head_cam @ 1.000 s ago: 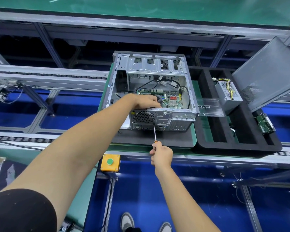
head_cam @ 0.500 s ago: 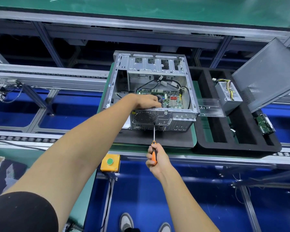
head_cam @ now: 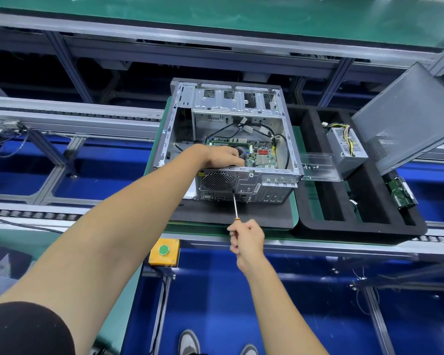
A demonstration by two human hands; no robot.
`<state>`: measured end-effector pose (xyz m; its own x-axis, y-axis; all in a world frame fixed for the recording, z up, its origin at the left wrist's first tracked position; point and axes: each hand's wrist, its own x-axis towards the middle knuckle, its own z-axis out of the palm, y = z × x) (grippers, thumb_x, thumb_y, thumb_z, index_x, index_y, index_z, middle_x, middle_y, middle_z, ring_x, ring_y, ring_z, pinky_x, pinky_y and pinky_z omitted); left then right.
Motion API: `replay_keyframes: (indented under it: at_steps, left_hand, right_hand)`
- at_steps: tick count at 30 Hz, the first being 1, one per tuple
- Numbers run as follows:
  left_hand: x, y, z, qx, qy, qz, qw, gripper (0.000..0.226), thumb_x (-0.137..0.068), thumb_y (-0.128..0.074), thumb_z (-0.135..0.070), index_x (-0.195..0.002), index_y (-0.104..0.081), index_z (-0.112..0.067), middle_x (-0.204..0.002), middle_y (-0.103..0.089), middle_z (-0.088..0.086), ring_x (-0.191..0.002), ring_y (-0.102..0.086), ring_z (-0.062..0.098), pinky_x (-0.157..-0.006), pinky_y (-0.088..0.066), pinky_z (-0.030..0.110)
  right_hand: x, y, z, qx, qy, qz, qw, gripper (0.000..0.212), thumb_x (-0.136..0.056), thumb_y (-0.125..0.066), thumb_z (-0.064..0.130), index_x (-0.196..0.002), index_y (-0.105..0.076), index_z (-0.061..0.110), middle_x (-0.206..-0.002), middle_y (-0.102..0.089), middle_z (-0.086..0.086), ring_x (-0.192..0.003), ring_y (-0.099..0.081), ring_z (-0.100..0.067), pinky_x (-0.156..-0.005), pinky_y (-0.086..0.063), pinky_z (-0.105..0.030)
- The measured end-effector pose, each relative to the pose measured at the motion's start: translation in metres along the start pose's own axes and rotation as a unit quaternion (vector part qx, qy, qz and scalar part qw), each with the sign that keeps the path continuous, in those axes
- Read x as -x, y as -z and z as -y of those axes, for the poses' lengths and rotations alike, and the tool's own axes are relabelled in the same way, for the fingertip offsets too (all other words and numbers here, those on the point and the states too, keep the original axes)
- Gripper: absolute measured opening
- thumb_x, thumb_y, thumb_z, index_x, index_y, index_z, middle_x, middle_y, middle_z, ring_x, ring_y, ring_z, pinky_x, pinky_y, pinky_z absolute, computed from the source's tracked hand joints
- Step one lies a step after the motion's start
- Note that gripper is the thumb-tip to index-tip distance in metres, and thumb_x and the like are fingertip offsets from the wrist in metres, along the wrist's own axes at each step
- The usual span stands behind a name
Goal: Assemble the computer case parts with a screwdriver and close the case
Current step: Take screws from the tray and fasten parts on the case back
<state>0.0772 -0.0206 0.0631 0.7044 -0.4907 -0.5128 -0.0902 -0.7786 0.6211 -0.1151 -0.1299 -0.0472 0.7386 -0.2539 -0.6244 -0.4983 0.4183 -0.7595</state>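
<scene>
The right hand (head_cam: pixel 246 238) grips the screwdriver (head_cam: pixel 235 204), hiding most of its handle; the tip touches the computer case (head_cam: pixel 241 175) back panel. The left hand (head_cam: pixel 222 156) reaches inside the case with curled fingers; what it holds I cannot tell

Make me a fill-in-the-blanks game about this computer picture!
1. The right hand holds a ____.
2. The left hand rests inside the open computer ____.
3. The yellow box has a ____ button.
4. The power supply sits in a black foam ____.

Missing words: screwdriver; case; green; tray
</scene>
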Motion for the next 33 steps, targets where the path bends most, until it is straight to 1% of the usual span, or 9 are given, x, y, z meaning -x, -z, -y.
replay_keyframes:
  at_steps: [3, 6, 11, 15, 18, 20, 23, 26, 33]
  left_hand:
    - [0.0, 0.0, 0.0, 0.001, -0.001, 0.002, 1.0, 0.027, -0.099, -0.052, -0.035, -0.09, -0.037, -0.014, -0.088, -0.037, 0.002, -0.074, -0.031, 0.019, -0.068, -0.027, 0.035]
    - [-0.001, 0.001, 0.001, -0.006, 0.001, 0.001, 1.0, 0.028, -0.099, -0.052, -0.035, -0.088, -0.037, -0.015, -0.087, -0.037, 0.002, -0.073, -0.03, 0.019, -0.068, -0.026, 0.035]
    - [-0.002, 0.001, 0.001, -0.023, 0.001, 0.0, 1.0, 0.028, -0.1, -0.051, -0.036, -0.083, -0.039, -0.018, -0.086, -0.039, 0.001, -0.073, -0.033, 0.019, -0.067, -0.028, 0.036]
    - [-0.003, 0.0, 0.003, -0.01, 0.001, -0.002, 1.0, 0.027, -0.098, -0.053, -0.038, -0.083, -0.04, -0.018, -0.086, -0.039, 0.001, -0.072, -0.033, 0.019, -0.068, -0.028, 0.036]
    - [-0.004, 0.0, 0.004, -0.012, 0.001, 0.0, 1.0, 0.028, -0.098, -0.052, -0.038, -0.085, -0.039, -0.017, -0.085, -0.038, 0.001, -0.072, -0.031, 0.02, -0.067, -0.027, 0.036]
    - [-0.005, 0.0, 0.004, -0.018, 0.005, 0.0, 1.0, 0.028, -0.097, -0.051, -0.04, -0.084, -0.039, -0.018, -0.085, -0.038, 0.001, -0.073, -0.032, 0.021, -0.067, -0.027, 0.037]
    - [-0.007, 0.001, 0.003, -0.036, 0.009, 0.004, 0.999, 0.028, -0.098, -0.049, -0.041, -0.082, -0.041, -0.018, -0.088, -0.04, 0.002, -0.078, -0.036, 0.022, -0.073, -0.031, 0.038]
    - [-0.01, 0.001, 0.005, -0.035, 0.012, 0.003, 0.999, 0.028, -0.098, -0.049, -0.041, -0.079, -0.043, -0.021, -0.087, -0.042, 0.002, -0.078, -0.038, 0.021, -0.077, -0.033, 0.038]
    - [-0.009, 0.002, 0.004, -0.049, 0.008, 0.008, 0.999, 0.026, -0.1, -0.047, -0.04, -0.085, -0.047, -0.019, -0.093, -0.046, 0.002, -0.082, -0.043, 0.018, -0.082, -0.035, 0.038]
  right_hand:
    - [-0.008, 0.015, 0.004, -0.188, -0.174, 0.126, 0.958, 0.025, -0.093, -0.048, -0.002, -0.077, -0.041, 0.016, -0.064, -0.039, 0.004, -0.036, -0.027, -0.005, -0.029, -0.018, -0.016]
    - [-0.011, 0.019, 0.006, -0.16, -0.188, 0.124, 0.961, 0.019, -0.093, -0.052, 0.001, -0.081, -0.048, 0.015, -0.063, -0.048, 0.004, -0.039, -0.037, -0.005, -0.032, -0.025, -0.014]
    - [0.005, -0.005, -0.002, 0.086, -0.024, -0.06, 0.994, 0.014, -0.094, -0.059, 0.019, -0.085, -0.061, 0.008, -0.069, -0.076, -0.002, -0.05, -0.067, -0.015, -0.051, -0.043, -0.024]
    - [0.015, -0.013, -0.007, 0.387, 0.132, -0.217, 0.886, 0.02, -0.097, -0.052, 0.037, -0.083, -0.052, 0.023, -0.059, -0.063, 0.007, -0.054, -0.052, -0.012, -0.054, -0.032, -0.03]
    - [0.012, -0.011, -0.005, 0.464, 0.202, -0.193, 0.841, 0.011, -0.099, -0.048, 0.031, -0.092, -0.045, 0.023, -0.062, -0.052, 0.008, -0.056, -0.047, -0.02, -0.051, -0.026, -0.035]
    - [0.007, -0.009, -0.004, 0.451, 0.198, -0.153, 0.857, 0.011, -0.099, -0.049, 0.025, -0.091, -0.044, 0.019, -0.065, -0.054, 0.004, -0.057, -0.048, -0.02, -0.05, -0.026, -0.034]
    - [-0.004, -0.002, 0.002, 0.167, 0.048, -0.025, 0.985, 0.012, -0.097, -0.047, 0.012, -0.085, -0.045, 0.014, -0.058, -0.045, 0.0, -0.042, -0.031, -0.016, -0.045, -0.019, -0.025]
    - [-0.006, 0.012, 0.007, -0.08, -0.131, 0.098, 0.983, 0.006, -0.099, -0.048, 0.013, -0.097, -0.053, 0.014, -0.056, -0.031, 0.006, -0.035, -0.018, -0.011, -0.034, -0.014, -0.021]
    - [0.004, 0.003, 0.018, 0.021, -0.061, -0.012, 0.998, 0.004, -0.082, -0.062, 0.01, -0.086, -0.062, 0.011, -0.066, -0.056, -0.001, -0.043, -0.037, -0.014, -0.04, -0.02, -0.021]
